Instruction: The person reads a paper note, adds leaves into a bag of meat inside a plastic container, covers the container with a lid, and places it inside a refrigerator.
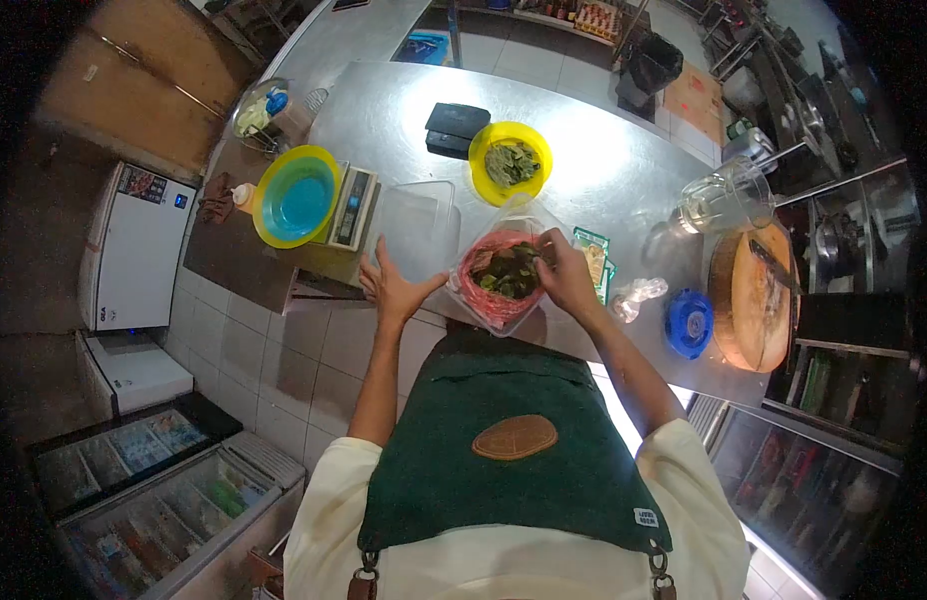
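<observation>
Standing close to the person's green apron point(504, 395), a clear tub point(523, 207) carries a pink bag point(477, 256) with dark leaves point(506, 280) inside. The right hand point(568, 270), fingers bent narrow at the leaves, covers one side; I cannot tell whether it holds any. The left hand point(394, 290) is spread wide, its thumb beside the tub. Near it lies a clear lid point(416, 225). At right are a packet point(591, 248), a blue cap point(691, 325) and a board point(736, 315) bearing a knife point(774, 263). At left, a blue bowl point(302, 197) hides part of the scale point(357, 208). Farther, a yellow bowl point(481, 188) of paler leaves point(512, 165) is beside a black case point(457, 130).
</observation>
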A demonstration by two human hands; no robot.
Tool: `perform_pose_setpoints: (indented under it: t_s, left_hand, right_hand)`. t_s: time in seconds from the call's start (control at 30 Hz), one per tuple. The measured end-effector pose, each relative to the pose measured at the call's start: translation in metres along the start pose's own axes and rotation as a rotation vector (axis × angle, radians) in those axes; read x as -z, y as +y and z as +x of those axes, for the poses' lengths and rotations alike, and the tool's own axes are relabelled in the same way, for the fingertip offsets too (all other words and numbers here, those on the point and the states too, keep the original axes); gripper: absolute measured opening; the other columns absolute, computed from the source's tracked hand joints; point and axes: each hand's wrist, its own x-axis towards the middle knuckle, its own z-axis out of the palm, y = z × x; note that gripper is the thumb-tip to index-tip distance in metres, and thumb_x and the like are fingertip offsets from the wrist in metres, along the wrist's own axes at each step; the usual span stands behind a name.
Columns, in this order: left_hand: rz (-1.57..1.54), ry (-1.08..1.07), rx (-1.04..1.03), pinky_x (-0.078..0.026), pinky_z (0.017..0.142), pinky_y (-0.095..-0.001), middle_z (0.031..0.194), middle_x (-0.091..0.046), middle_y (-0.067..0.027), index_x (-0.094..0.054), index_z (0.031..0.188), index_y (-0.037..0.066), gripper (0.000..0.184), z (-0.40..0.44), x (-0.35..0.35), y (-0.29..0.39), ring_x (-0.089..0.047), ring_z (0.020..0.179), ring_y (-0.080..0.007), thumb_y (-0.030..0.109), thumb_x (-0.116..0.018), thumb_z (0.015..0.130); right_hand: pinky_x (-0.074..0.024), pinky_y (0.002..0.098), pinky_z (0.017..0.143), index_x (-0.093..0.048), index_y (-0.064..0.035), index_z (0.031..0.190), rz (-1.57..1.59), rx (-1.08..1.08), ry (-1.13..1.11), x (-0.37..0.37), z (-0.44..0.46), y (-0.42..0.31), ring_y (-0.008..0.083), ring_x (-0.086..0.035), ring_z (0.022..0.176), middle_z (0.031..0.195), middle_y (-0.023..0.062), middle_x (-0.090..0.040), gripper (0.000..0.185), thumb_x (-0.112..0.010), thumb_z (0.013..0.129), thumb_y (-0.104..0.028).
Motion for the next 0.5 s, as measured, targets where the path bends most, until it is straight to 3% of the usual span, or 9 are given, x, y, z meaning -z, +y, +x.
perform_pose_setpoints:
  t_s: [0.13,0.37,0.5]
  left_hand:
    - [-0.022,0.011,-0.047,-0.027,0.111,-0.0698,0.157,-0.017,-0.0310,-0.022,0.160,0.019,0.134,-0.001,-0.003,-0.005,-0.019,0.144,-0.0534,0.056,-0.095,0.055]
    - [-0.024,-0.025,0.005,-0.027,0.108,-0.0745,0.159,-0.015,-0.0297,-0.029,0.157,0.017,0.124,-0.006,-0.005,0.001,-0.012,0.147,-0.0518,0.060,-0.093,0.059]
    - [-0.013,0.010,-0.041,-0.025,0.106,-0.0770,0.159,-0.015,-0.0297,-0.032,0.156,0.016,0.121,-0.008,-0.009,-0.002,-0.012,0.147,-0.0518,0.062,-0.091,0.060]
  right_hand:
    - [-0.0587,0.0367,0.073,-0.062,-0.0008,0.100,-0.096,0.064,0.014,0.006,-0.001,0.004,0.0275,-0.071,0.082,0.091,0.0151,-0.067,0.016,-0.067,0.085,0.002]
    - [-0.0579,0.0369,0.071,-0.063,-0.0007,0.097,-0.119,0.139,0.086,0.002,-0.003,-0.001,0.0288,-0.069,0.082,0.089,0.0137,-0.065,0.014,-0.066,0.084,0.003]
    - [-0.0536,0.0418,0.076,-0.063,-0.0013,0.100,-0.162,0.186,0.021,0.005,-0.006,-0.019,0.0338,-0.064,0.086,0.091,0.0155,-0.060,0.019,-0.066,0.081,0.000]
